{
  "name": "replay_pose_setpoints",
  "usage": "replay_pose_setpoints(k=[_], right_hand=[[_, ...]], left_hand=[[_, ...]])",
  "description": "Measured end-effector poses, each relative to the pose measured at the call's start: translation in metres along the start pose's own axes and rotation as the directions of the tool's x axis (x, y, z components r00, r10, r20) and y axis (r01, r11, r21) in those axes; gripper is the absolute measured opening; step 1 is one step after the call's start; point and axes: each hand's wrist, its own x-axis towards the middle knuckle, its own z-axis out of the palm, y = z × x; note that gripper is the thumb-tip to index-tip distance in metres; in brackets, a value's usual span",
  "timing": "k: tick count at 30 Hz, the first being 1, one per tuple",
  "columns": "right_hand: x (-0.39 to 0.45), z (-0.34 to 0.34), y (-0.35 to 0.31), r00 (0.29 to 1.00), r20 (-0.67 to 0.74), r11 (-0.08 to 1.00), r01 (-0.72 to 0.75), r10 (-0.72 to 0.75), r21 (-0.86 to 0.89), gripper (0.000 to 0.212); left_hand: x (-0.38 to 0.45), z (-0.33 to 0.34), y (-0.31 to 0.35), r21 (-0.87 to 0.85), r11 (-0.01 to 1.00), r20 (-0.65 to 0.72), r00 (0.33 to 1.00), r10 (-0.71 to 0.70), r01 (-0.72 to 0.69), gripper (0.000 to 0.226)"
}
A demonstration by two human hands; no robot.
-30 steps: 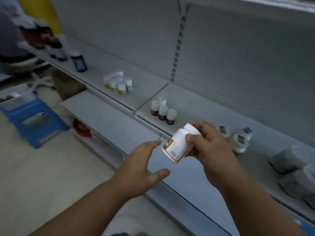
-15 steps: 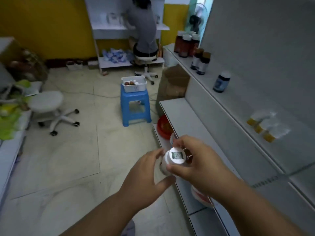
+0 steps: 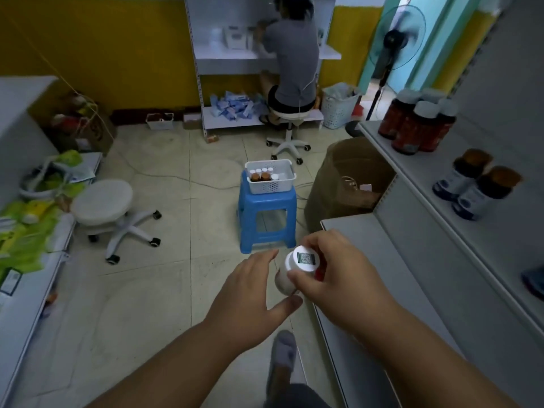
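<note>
1. The right hand [image 3: 338, 278] holds a white bottle [image 3: 306, 259] in the air above the floor [image 3: 176, 275], with its fingers [image 3: 319, 241] grasping the cap end.
2. The left hand [image 3: 250, 293], at 9 o'clock of the bottle, has its fingers [image 3: 260, 260] released and spread, and the thumb is just under the bottle.
3. A blue stool [image 3: 266, 213] carrying a white basket [image 3: 270, 187] stands at 12 o'clock.

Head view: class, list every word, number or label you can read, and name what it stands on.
No text reads clearly.
Green sticker on top of the white bottle, in the right hand: code-like pattern, too blurred.
Labels on the red-brown bottles and blue-labelled bottles: too blurred.
</note>
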Motion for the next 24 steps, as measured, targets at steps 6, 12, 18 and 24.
replay_pose_setpoints(k=[6, 12, 18, 24], right_hand=[[0.181, -0.002, 0.026, 0.996, 0.062, 0.998, 0.057, -0.057, -0.010, 0.033], [0.339, 0.008, 0.035, 0.992, 0.123, 0.999, 0.038, -0.033, -0.039, 0.035], [0.485, 0.054, 0.074, 0.992, 0.035, 0.990, -0.120, 0.123, -0.079, 0.040], [0.585, 0.089, 0.134, 0.959, 0.005, 0.949, -0.280, 0.284, -0.141, 0.041]], left_hand=[[0.161, -0.029, -0.036, 0.065, 0.997, -0.018, 0.999, -0.046, 0.047, 0.092], [0.303, -0.055, -0.087, 0.046, 0.997, 0.000, 0.999, -0.054, 0.054, 0.087], [0.464, -0.049, -0.180, 0.055, 0.998, 0.147, 0.989, 0.020, -0.028, 0.084], [0.575, -0.035, -0.233, 0.135, 0.988, 0.296, 0.954, 0.036, -0.079, 0.083]])
